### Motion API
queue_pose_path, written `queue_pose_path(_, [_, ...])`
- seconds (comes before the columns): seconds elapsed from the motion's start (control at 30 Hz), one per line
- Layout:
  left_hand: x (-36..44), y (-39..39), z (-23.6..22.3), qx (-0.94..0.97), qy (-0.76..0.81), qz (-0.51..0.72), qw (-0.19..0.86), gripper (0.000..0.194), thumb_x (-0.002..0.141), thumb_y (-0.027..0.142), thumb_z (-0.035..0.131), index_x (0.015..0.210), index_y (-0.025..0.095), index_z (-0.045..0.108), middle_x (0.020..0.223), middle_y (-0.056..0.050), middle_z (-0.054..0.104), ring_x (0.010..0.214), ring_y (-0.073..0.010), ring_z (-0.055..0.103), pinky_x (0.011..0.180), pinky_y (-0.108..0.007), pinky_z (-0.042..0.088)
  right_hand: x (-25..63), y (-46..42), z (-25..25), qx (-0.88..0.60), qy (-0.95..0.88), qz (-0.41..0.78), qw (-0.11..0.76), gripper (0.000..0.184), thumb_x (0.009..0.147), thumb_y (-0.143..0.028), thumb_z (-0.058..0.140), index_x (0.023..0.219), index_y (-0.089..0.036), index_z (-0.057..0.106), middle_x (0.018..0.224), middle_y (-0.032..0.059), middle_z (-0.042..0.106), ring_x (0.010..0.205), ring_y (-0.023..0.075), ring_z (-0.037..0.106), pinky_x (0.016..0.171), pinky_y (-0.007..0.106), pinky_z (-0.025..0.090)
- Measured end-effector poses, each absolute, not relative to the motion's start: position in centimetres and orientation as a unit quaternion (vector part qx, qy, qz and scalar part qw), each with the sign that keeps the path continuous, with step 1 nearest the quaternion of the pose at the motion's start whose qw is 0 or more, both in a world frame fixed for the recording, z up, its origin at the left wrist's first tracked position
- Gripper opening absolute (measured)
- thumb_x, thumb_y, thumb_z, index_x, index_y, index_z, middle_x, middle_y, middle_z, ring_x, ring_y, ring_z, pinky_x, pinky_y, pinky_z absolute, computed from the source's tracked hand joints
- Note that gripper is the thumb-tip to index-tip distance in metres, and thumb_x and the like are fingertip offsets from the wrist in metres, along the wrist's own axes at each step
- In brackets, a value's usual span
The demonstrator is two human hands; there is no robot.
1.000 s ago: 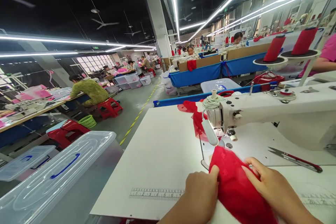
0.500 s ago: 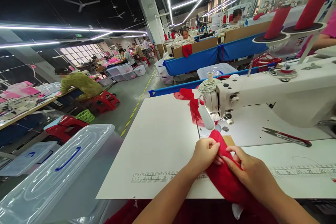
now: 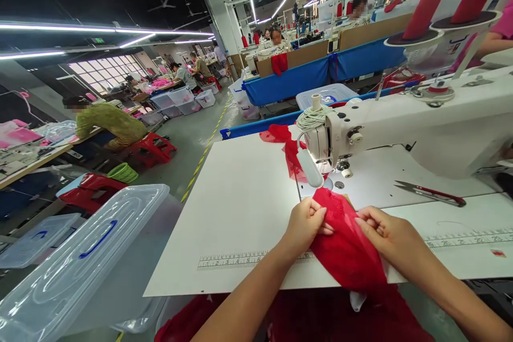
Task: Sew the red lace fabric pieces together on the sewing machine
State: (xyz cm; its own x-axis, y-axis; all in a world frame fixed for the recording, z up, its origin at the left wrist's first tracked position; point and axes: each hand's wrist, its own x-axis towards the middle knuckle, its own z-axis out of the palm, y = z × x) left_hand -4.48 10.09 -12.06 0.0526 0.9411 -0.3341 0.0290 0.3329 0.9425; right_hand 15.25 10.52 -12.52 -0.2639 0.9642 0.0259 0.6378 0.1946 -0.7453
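A piece of red fabric [image 3: 344,246] is stretched between my two hands in front of the sewing machine [image 3: 332,136], its lower end hanging over the table's front edge. My left hand [image 3: 306,227] is closed on the fabric's left edge, thumb against curled fingers. On the right edge, my right hand [image 3: 382,230] pinches the cloth between thumb and fingers. The fabric's far end lies close to the needle area, which the white lamp [image 3: 309,168] partly hides. More sheer red fabric [image 3: 292,157] lies behind and left of the machine head.
Thread snips [image 3: 430,192] lie right of my hands on the white table [image 3: 240,197], which has a printed ruler [image 3: 232,261]. Red thread cones [image 3: 427,8] stand at upper right. A lidded clear plastic box [image 3: 100,256] is at left. Other people sit at machines farther off.
My hands have moved apart, the right one going rightward, and the red fabric is now spread wider between them. The view has shifted slightly.
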Motion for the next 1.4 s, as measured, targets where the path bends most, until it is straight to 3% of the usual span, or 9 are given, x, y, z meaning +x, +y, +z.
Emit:
queue_pose_path(0.23, [-4.6, 9.8, -11.5, 0.470, 0.538, 0.355, 0.603, 0.013, 0.079, 0.014, 0.051, 0.090, 0.021, 0.054, 0.055, 0.008, 0.055, 0.046, -0.0114, 0.060, 0.049, -0.020, 0.049, 14.9, 10.6, -13.3, -0.594, -0.696, 0.274, 0.296, 0.034, 0.087, -0.056, 0.044, 0.101, -0.027, 0.057, 0.083, 0.0045, 0.076, 0.069, 0.0258, 0.071, 0.058, 0.033, 0.049])
queue_pose_path(0.4, [-4.4, 10.1, -11.0, 0.458, 0.546, 0.336, 0.616, 0.006, 0.078, 0.020, 0.053, 0.072, 0.019, 0.054, 0.056, 0.005, 0.054, 0.045, -0.0103, 0.057, 0.049, -0.021, 0.047, 15.1, 10.9, -13.2, -0.600, -0.758, 0.074, 0.245, 0.024, 0.091, -0.029, 0.042, 0.096, -0.027, 0.065, 0.094, 0.0054, 0.076, 0.069, 0.0231, 0.067, 0.048, 0.031, 0.035])
queue_pose_path(0.5, [-4.4, 10.2, -10.9, 0.450, 0.546, 0.341, 0.619, 0.023, 0.083, 0.034, 0.059, 0.068, 0.019, 0.049, 0.059, 0.006, 0.052, 0.047, -0.0096, 0.057, 0.049, -0.022, 0.047, 15.1, 11.4, -12.9, -0.493, -0.816, -0.025, 0.301, 0.028, 0.089, -0.016, 0.041, 0.094, -0.023, 0.068, 0.102, 0.0105, 0.073, 0.089, 0.0262, 0.068, 0.061, 0.034, 0.047])
queue_pose_path(0.57, [-4.5, 10.2, -10.9, 0.448, 0.548, 0.342, 0.618, 0.031, 0.084, 0.041, 0.061, 0.068, 0.020, 0.046, 0.056, 0.006, 0.051, 0.047, -0.0096, 0.057, 0.049, -0.021, 0.046, 14.9, 11.7, -12.9, -0.396, -0.873, 0.028, 0.283, 0.032, 0.087, -0.010, 0.039, 0.094, -0.023, 0.068, 0.099, 0.0093, 0.072, 0.087, 0.0235, 0.068, 0.069, 0.034, 0.052])
queue_pose_path(0.7, [-4.6, 10.4, -11.2, 0.444, 0.551, 0.340, 0.619, 0.039, 0.082, 0.049, 0.067, 0.069, 0.022, 0.042, 0.054, 0.007, 0.051, 0.046, -0.0105, 0.058, 0.049, -0.021, 0.046, 14.5, 12.3, -12.8, -0.387, -0.884, 0.132, 0.227, 0.029, 0.088, -0.012, 0.038, 0.081, -0.024, 0.063, 0.076, 0.0033, 0.066, 0.065, 0.0196, 0.061, 0.055, 0.032, 0.048])
queue_pose_path(0.87, [-4.6, 10.4, -10.9, 0.455, 0.553, 0.331, 0.615, 0.043, 0.078, 0.057, 0.068, 0.071, 0.021, 0.045, 0.059, 0.007, 0.051, 0.047, -0.0106, 0.058, 0.049, -0.023, 0.047, 12.9, 14.1, -12.5, -0.339, -0.843, 0.252, 0.334, 0.031, 0.097, -0.017, 0.035, 0.097, -0.023, 0.065, 0.103, 0.0071, 0.073, 0.092, 0.0197, 0.070, 0.081, 0.034, 0.058])
queue_pose_path(1.1, [-4.9, 10.7, -10.1, 0.496, 0.601, 0.254, 0.573, 0.041, 0.084, 0.056, 0.054, 0.064, 0.024, 0.038, 0.049, 0.006, 0.043, 0.042, -0.0124, 0.050, 0.044, -0.024, 0.040, 11.9, 16.0, -13.9, -0.315, -0.860, 0.240, 0.323, 0.024, 0.093, -0.018, 0.044, 0.099, -0.020, 0.067, 0.107, 0.0106, 0.074, 0.089, 0.0212, 0.071, 0.080, 0.036, 0.061])
queue_pose_path(1.27, [-6.2, 12.2, -8.9, 0.567, 0.658, 0.205, 0.450, 0.044, 0.087, 0.035, 0.056, 0.054, 0.024, 0.028, 0.047, 0.004, 0.037, 0.047, -0.0122, 0.042, 0.050, -0.026, 0.032, 13.3, 17.4, -14.9, -0.275, -0.890, 0.212, 0.297, 0.033, 0.092, -0.016, 0.046, 0.114, -0.020, 0.071, 0.120, 0.0114, 0.074, 0.108, 0.0235, 0.071, 0.097, 0.040, 0.059])
queue_pose_path(1.4, [-7.1, 13.4, -8.1, 0.607, 0.717, 0.197, 0.280, 0.044, 0.078, 0.015, 0.061, 0.054, 0.023, 0.026, 0.058, 0.001, 0.037, 0.071, -0.0197, 0.053, 0.065, -0.029, 0.038, 14.4, 18.9, -16.1, -0.236, -0.909, 0.184, 0.290, 0.040, 0.092, -0.011, 0.041, 0.115, -0.021, 0.073, 0.128, 0.0107, 0.074, 0.110, 0.0237, 0.069, 0.099, 0.042, 0.057])
